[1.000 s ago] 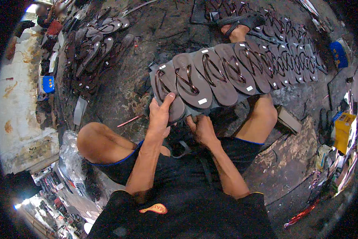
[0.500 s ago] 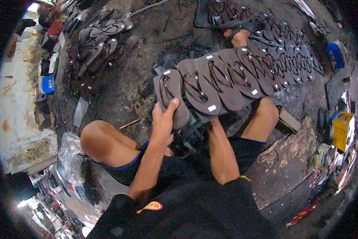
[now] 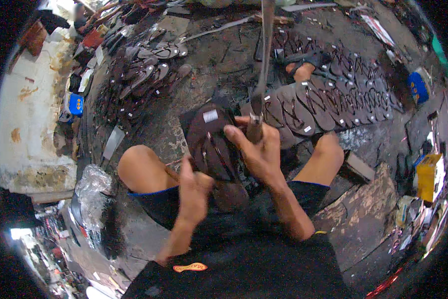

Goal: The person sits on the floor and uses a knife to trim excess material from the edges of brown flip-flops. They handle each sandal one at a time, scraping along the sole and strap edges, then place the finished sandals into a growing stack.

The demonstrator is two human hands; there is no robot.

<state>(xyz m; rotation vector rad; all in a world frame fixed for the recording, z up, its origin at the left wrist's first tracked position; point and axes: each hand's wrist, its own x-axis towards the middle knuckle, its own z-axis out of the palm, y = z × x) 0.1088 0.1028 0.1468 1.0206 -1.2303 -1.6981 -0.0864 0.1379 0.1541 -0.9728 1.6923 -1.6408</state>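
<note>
1. Between the knees, gripped a dark brown sandal with both hands, sole tilted up toward the camera.
2. Curled the left hand shut around the sandal's lower edge, fingers wrapped underneath.
3. Closed the right hand over the sandal's right side, thumb laid across the top, a thin tool pinched upright in the fist.
4. Lay just beyond, overlapping in a row, matching sandals on the dirty floor.
5. Sat farther left, a loose pile of sandals; blue box near the wall.
</note>
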